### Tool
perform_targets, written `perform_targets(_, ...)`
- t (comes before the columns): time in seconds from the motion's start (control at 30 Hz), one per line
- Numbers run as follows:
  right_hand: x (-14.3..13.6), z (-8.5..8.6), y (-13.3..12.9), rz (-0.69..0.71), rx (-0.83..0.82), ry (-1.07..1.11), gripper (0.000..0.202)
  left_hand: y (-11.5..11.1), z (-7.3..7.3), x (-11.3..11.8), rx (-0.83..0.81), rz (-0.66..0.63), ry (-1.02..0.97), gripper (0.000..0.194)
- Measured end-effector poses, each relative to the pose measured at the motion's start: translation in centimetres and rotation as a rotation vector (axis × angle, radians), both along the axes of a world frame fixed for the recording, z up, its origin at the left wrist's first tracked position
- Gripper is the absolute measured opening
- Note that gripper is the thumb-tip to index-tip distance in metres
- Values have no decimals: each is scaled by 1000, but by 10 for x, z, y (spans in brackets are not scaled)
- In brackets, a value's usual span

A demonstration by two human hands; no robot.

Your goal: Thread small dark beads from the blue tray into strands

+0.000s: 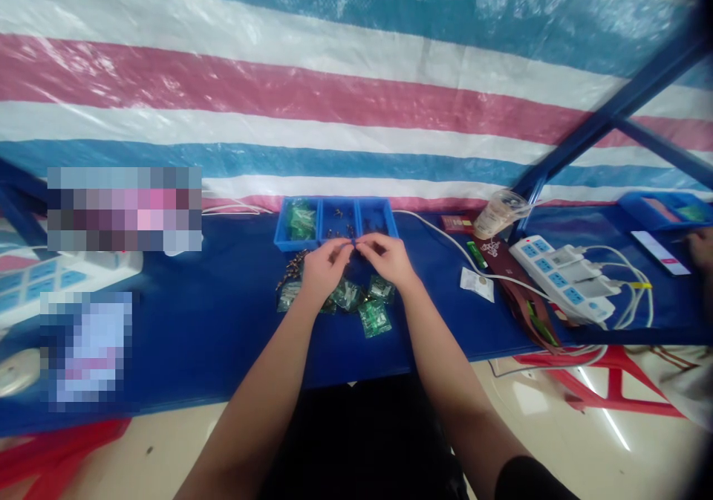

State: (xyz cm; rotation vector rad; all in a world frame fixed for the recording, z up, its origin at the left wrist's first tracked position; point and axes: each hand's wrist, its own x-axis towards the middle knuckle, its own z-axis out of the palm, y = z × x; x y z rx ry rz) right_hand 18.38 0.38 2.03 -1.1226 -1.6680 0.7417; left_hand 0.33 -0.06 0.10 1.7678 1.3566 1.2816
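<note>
Three compartments make up the blue tray [319, 246] near the desk's [223, 322] far edge: the left one contains green packets [301, 220], while the middle and right ones contain small dark parts [342, 232]. The left hand [324, 268] and right hand [387, 258] meet at the tray's near side with fingertips pinched together, though whether they grasp a small piece cannot be told. Clear bags with green contents [374, 317] and a brown pile [293, 268] lie on the desk beneath and beside the hands.
</note>
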Motion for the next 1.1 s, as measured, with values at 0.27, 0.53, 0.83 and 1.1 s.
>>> perform_targets(0.27,0,1,-1,45,30,-15,25,-1,3,-1,-2,-5,6,33)
perform_targets(0.53,1,1,-1,38,-3,-34,27,-1,3,0,15,7,-13,29)
perform_targets(0.83,-2,-2,1,36,3,42,24,0,3,0,20,23,4,29)
perform_targets(1.1,-1,2,-2,-8,-1,17,25,0,1,0,-22,-7,-6,31)
